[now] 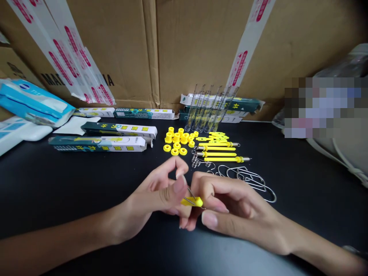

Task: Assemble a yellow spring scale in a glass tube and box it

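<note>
Pinching, seemingly for steadiness, the left hand (159, 197) holds the yellow piece (197, 201) between thumb and fingers; right of that grip, the right hand (247, 209) meets the thin wire (203, 208), closure hard to tell; metal hooks (254, 180) lie just beyond, likely for easy reach

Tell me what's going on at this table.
A person's left hand grips a small yellow part with thin metal wire at its end, while the right hand is close to that end. Beyond the hands, loose yellow collars, yellow rods and bent metal wires lie on the black table, clear tubes stand behind them, and printed boxes lie to the left.
</note>
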`<state>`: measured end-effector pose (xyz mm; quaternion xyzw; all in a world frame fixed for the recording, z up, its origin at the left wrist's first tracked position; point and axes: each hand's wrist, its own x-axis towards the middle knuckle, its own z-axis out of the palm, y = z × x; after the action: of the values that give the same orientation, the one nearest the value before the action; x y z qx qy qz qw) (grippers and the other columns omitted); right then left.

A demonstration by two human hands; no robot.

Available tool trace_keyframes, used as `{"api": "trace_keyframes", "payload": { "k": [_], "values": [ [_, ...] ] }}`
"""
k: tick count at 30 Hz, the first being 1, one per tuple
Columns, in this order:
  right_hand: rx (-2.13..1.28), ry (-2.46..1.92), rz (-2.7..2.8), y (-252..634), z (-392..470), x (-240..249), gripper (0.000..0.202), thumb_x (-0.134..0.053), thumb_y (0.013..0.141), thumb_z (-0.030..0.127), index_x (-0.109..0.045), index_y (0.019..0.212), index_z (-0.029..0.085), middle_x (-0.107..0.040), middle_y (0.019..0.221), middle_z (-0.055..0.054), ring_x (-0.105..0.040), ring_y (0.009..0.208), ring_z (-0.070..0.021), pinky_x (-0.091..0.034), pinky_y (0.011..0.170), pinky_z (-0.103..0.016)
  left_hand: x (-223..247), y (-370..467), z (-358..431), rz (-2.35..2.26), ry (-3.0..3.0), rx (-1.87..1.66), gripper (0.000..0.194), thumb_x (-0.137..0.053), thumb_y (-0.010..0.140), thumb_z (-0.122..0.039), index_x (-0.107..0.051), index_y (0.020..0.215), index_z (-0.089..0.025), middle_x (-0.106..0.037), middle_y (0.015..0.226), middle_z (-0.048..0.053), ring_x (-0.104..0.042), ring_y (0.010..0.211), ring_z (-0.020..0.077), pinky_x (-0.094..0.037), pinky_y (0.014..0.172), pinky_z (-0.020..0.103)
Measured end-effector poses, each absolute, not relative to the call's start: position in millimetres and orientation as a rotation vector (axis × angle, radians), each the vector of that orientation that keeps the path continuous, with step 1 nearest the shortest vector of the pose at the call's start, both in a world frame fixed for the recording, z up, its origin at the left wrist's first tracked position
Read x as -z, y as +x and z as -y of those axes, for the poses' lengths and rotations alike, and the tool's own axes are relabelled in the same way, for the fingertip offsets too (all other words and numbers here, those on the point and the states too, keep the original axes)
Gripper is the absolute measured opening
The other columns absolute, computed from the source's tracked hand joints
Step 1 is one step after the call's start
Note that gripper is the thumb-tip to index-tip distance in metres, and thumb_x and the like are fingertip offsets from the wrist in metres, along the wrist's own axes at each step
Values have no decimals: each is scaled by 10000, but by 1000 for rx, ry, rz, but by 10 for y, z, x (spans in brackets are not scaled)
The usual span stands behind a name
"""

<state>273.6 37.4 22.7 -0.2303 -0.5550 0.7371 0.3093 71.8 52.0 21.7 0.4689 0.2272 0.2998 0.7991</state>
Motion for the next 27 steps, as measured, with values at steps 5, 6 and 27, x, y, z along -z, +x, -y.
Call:
{"api": "trace_keyframes", "payload": {
  "k": [5,6,27],
  "values": [
    [-1851,-589,1541,2723,-354,-224,330,-707,920,187,-435,735,211,-531,887,-5,-670,917,-177,-527,838,-327,-273,755,-484,-596,997,-624,545,-525,879,-750,-403,822,-222,-463,586,-67,-486,560,115,-370,580,221],
    [-1835,-591,1547,2717,-347,-219,326,-715,914,192,-442,737,211,-541,889,-9,-662,906,-174,-527,830,-326,-282,770,-477,-625,1000,-624,562,-511,872,-764,-395,790,-220,-469,582,-61,-471,546,112,-348,559,218],
    [-1595,-845,1801,2669,-277,-261,344,-674,951,335,-470,701,215,-668,855,-56,-619,774,-168,-481,674,-297,-273,881,-449,-705,1059,-701,358,-535,849,-332,-421,534,-204,-370,498,-66,-318,481,92,-311,480,218]
  ]
}}
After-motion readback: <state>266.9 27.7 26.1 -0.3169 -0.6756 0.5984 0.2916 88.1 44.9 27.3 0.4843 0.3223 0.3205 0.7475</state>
